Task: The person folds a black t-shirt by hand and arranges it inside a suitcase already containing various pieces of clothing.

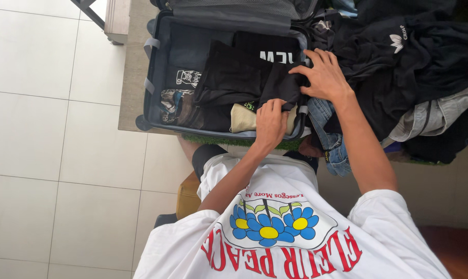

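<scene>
Black folded cloth garment (280, 85) lay at the near right corner of the open dark hard-shell suitcase (156, 62), left hand (271, 123) fingers curled gripping its edge, right hand (324, 76) fingers spread flat on top; pressing evenly while tucking seemed best.

Both hands pressed a folded black garment (275, 85) into the open suitcase (156, 62): the left hand (271, 123) near the suitcase's front rim, the right hand (322, 76) flat at its right edge, beside a heap of dark clothes (414, 57).
</scene>
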